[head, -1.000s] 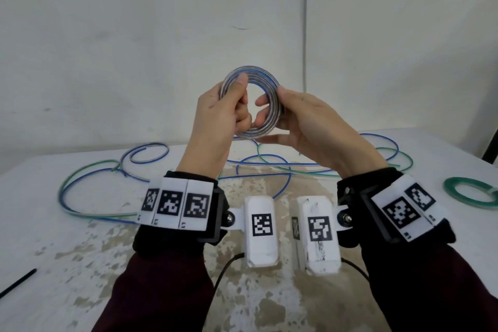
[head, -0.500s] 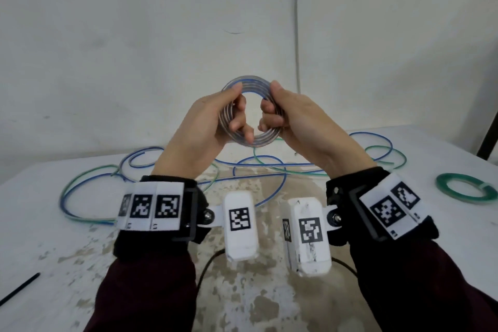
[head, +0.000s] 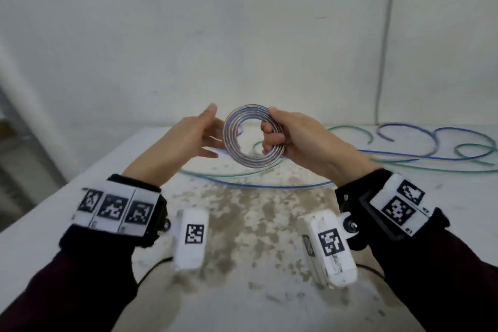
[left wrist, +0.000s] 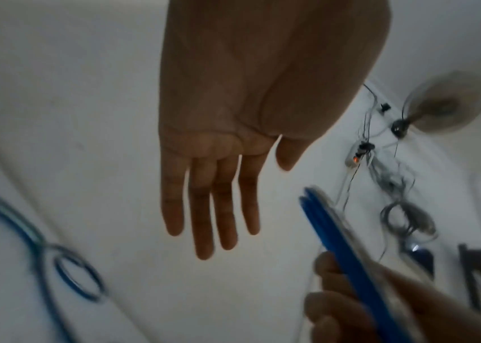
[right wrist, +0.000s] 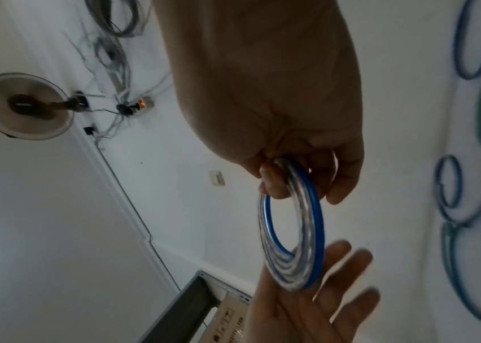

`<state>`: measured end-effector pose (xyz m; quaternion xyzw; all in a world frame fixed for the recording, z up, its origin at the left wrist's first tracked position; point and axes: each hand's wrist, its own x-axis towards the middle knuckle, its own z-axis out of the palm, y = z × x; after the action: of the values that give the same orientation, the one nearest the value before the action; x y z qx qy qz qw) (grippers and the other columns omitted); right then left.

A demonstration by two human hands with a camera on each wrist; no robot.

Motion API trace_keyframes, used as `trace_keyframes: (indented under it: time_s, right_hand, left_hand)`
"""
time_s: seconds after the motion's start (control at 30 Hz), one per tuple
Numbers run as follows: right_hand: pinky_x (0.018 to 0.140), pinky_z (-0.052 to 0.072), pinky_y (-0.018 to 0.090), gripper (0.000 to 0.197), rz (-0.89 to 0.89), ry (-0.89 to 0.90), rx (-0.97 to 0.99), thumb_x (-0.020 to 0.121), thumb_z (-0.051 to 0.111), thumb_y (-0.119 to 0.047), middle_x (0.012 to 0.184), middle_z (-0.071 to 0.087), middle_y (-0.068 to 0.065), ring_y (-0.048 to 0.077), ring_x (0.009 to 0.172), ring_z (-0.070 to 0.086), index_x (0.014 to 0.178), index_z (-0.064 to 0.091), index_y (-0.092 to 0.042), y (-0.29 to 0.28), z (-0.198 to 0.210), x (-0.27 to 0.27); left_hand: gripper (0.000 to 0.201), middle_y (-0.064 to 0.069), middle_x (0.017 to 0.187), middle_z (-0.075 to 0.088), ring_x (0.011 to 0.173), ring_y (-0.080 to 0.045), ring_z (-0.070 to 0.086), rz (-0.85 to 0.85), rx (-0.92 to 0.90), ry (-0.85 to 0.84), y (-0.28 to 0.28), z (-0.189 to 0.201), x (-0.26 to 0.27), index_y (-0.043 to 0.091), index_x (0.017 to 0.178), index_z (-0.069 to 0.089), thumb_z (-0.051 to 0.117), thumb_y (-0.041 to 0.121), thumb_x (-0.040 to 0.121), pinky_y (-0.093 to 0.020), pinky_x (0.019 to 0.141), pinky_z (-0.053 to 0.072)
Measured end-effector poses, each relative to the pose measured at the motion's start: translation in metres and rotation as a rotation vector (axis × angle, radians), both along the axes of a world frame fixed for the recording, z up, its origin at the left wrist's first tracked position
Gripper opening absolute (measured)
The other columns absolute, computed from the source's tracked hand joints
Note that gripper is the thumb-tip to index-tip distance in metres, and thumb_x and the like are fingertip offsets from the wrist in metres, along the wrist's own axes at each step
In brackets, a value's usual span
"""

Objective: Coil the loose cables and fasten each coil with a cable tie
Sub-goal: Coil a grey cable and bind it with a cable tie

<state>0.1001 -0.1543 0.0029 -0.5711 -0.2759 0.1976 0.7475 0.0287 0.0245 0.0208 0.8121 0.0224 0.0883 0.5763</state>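
1. A coil (head: 252, 137) of clear and blue cable is held upright above the table (head: 269, 224), in front of the wall (head: 242, 35).
2. The coil is gripped by the right hand (head: 301, 140): the thumb lies on its top right edge, and curled fingers (head: 272, 139) pass through its centre.
3. In the right wrist view the coil (right wrist: 292, 222) is seen pinched at its upper edge by the right hand (right wrist: 277, 116), with a blue strand on the outside.
4. The left hand (head: 188, 140) is kept open, fingers straight, just beside the coil's left edge; contact cannot be told for certain.
5. In the left wrist view the left hand (left wrist: 233, 116) is shown flat, with nothing held, and the coil (left wrist: 345, 250) is seen edge-on to its right.
6. In the right wrist view the left hand (right wrist: 306, 301) is seen with palm open below the coil's lower edge.
7. Loose blue and green cables (head: 404, 156) are spread on the table behind and to the right of the hands.
8. White marker blocks (head: 192, 240) are worn at both wrists over dark sleeves (head: 80, 277).
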Motion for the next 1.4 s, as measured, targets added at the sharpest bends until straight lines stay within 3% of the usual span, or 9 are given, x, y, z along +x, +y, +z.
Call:
trace_keyframes:
  time_s: [0.23, 0.43, 0.57, 0.67, 0.87, 1.03, 1.2, 1.27, 1.4]
  right_hand:
    - [0.062, 0.030, 0.024, 0.036, 0.065, 0.150, -0.085, 0.104, 0.030, -0.024, 0.054, 0.043, -0.006, 0.005, 0.040, 0.035, 0.074, 0.046, -0.014, 0.059, -0.021, -0.025]
    - [0.063, 0.031, 0.025, 0.036, 0.122, 0.153, -0.159, 0.104, 0.031, -0.028, 0.047, 0.044, -0.010, 0.005, 0.042, 0.036, 0.074, 0.046, -0.014, 0.080, -0.037, -0.039]
    - [0.064, 0.030, 0.025, 0.032, 0.139, 0.177, -0.173, 0.104, 0.032, -0.027, 0.048, 0.047, -0.011, 0.005, 0.042, 0.037, 0.078, 0.045, -0.014, 0.084, -0.045, -0.042]
    - [0.063, 0.032, 0.025, 0.031, 0.140, 0.198, -0.169, 0.104, 0.032, -0.026, 0.049, 0.048, -0.011, 0.008, 0.047, 0.036, 0.078, 0.045, -0.013, 0.084, -0.048, -0.044]
    - [0.068, 0.032, 0.027, 0.036, 0.149, 0.171, -0.213, 0.103, 0.033, -0.030, 0.048, 0.043, -0.009, 0.012, 0.053, 0.034, 0.075, 0.048, -0.014, 0.079, -0.049, -0.040]
    - [0.070, 0.033, 0.028, 0.038, 0.165, 0.159, -0.247, 0.103, 0.033, -0.032, 0.049, 0.040, -0.005, 0.013, 0.055, 0.035, 0.074, 0.049, -0.013, 0.079, -0.052, -0.040]
    - [0.066, 0.036, 0.026, 0.038, 0.171, 0.170, -0.246, 0.103, 0.033, -0.031, 0.053, 0.039, -0.003, 0.012, 0.054, 0.035, 0.074, 0.049, -0.013, 0.083, -0.055, -0.041]
    - [0.063, 0.035, 0.025, 0.040, 0.189, 0.170, -0.272, 0.103, 0.031, -0.033, 0.048, 0.039, -0.006, 0.014, 0.056, 0.035, 0.073, 0.048, -0.014, 0.087, -0.055, -0.045]
    - [0.063, 0.033, 0.026, 0.041, 0.204, 0.182, -0.311, 0.103, 0.031, -0.033, 0.047, 0.039, -0.006, 0.014, 0.054, 0.037, 0.072, 0.049, -0.014, 0.101, -0.059, -0.053]
  left_hand:
    - [0.014, -0.008, 0.087, 0.064, 0.081, -0.025, 0.059, 0.278, 0.873, 0.318, 0.106, -0.025, -0.023, 0.010, 0.090, 0.066, 0.061, 0.024, 0.089, -0.030, 0.071, 0.045]
    - [0.028, -0.009, 0.098, 0.066, 0.083, -0.024, 0.058, 0.100, 1.159, 0.689, 0.117, -0.052, -0.032, 0.005, 0.102, 0.064, 0.068, 0.028, 0.085, -0.026, 0.068, 0.042]
    - [0.022, 0.000, 0.067, 0.054, 0.079, -0.022, 0.055, 0.046, 1.287, 0.823, 0.116, -0.070, -0.025, 0.009, 0.078, 0.054, 0.067, 0.025, 0.086, -0.033, 0.079, 0.049]
    - [0.031, 0.000, 0.061, 0.050, 0.078, -0.024, 0.056, 0.077, 1.350, 0.812, 0.114, -0.073, -0.020, 0.010, 0.061, 0.048, 0.068, 0.016, 0.085, -0.035, 0.080, 0.051]
    - [0.018, -0.004, 0.068, 0.048, 0.078, -0.026, 0.052, 0.162, 1.343, 0.730, 0.119, -0.072, -0.015, 0.003, 0.085, 0.055, 0.061, 0.019, 0.089, -0.030, 0.066, 0.041]
    - [0.024, -0.016, 0.105, 0.061, 0.084, -0.028, 0.052, 0.210, 1.374, 0.721, 0.119, -0.080, -0.014, -0.003, 0.106, 0.059, 0.052, 0.017, 0.094, -0.029, 0.067, 0.037]
    - [0.032, -0.007, 0.070, 0.047, 0.075, -0.026, 0.049, 0.298, 1.304, 0.707, 0.119, -0.081, -0.012, 0.003, 0.063, 0.043, 0.051, 0.011, 0.094, -0.029, 0.064, 0.037]
    - [0.028, -0.006, 0.066, 0.044, 0.070, -0.024, 0.048, 0.306, 1.264, 0.705, 0.116, -0.080, -0.013, 0.002, 0.066, 0.045, 0.047, 0.006, 0.093, -0.028, 0.060, 0.037]
    - [0.017, -0.016, 0.100, 0.062, 0.087, -0.029, 0.056, 0.271, 1.253, 0.701, 0.113, -0.078, -0.016, -0.002, 0.090, 0.059, 0.046, 0.006, 0.094, -0.028, 0.070, 0.038]
